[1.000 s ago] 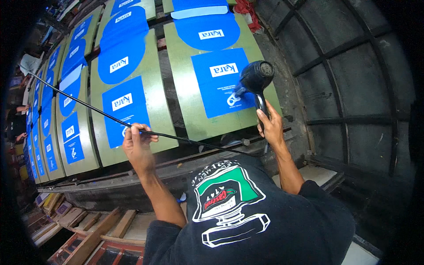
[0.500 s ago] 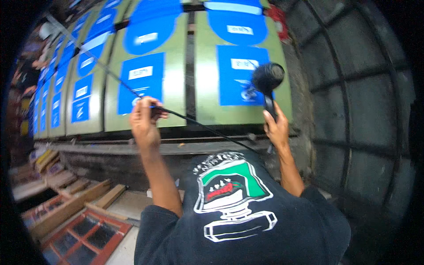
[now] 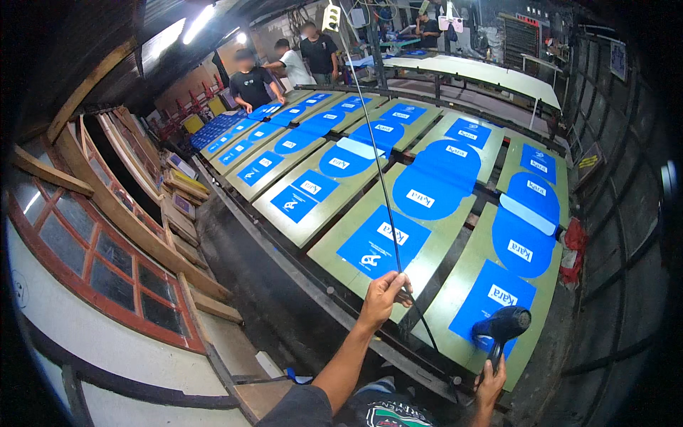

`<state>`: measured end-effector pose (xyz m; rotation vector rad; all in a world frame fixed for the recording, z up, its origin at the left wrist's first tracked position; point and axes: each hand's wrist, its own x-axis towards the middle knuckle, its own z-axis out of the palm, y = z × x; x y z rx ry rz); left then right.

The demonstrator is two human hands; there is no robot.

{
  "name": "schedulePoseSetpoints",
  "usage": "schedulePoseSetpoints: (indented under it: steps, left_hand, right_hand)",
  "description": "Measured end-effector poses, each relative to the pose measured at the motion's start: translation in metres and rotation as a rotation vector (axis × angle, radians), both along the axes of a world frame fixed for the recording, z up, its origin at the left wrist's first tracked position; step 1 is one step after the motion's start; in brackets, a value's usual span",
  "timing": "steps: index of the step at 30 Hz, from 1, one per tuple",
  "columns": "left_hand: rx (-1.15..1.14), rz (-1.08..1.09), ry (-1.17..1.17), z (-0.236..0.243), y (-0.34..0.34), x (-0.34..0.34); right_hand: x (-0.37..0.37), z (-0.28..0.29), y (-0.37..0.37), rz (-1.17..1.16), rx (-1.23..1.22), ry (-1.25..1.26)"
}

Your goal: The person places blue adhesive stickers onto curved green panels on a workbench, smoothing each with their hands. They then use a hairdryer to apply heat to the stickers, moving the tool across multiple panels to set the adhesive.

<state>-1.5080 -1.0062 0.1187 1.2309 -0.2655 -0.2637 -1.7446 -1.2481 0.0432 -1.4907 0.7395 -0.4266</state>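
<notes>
My right hand (image 3: pixel 491 384) grips the handle of a black hair dryer (image 3: pixel 506 324). The dryer's body is over a blue printed panel (image 3: pixel 487 295) on the nearest green board (image 3: pixel 455 350). Pinched in my left hand (image 3: pixel 384 299) is a black cord (image 3: pixel 388 206). From there it rises, taut, toward the ceiling at top centre, and its slack part drops right, toward my body. More blue pieces, some rounded (image 3: pixel 434 181) and some square, lie flat on a long row of boards; white labels are printed on them. The dryer's handle is partly hidden by my fingers.
A dark metal frame with gaps carries the boards. At the far left end a person (image 3: pixel 250 87) leans over them; others stand behind. Wooden frames and a red-framed window (image 3: pixel 107 260) line the left, a dark panelled wall (image 3: pixel 619 235) the right. A socket block (image 3: pixel 331 18) hangs above.
My view has lifted and swung left, bringing the whole row of boards and the people into sight. Both hands keep their hold on the cord and the hair dryer.
</notes>
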Motion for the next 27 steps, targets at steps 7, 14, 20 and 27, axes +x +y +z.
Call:
schedulePoseSetpoints:
  steps: [7, 14, 20, 27]
  left_hand:
    - [0.005, -0.010, 0.011, 0.000, 0.018, 0.003]
    - [-0.015, -0.097, 0.047, -0.007, 0.050, 0.018]
    - [-0.103, -0.190, 0.200, -0.031, 0.113, 0.041]
    - [-0.324, -0.188, 0.397, -0.048, 0.203, 0.095]
  right_hand:
    - [-0.009, -0.021, 0.009, -0.055, -0.092, 0.012]
    - [-0.001, -0.021, 0.033, -0.237, -0.118, 0.041]
    - [0.019, -0.031, 0.084, -0.398, -0.219, -0.056]
    - [0.075, -0.024, 0.142, -0.512, -0.156, -0.158]
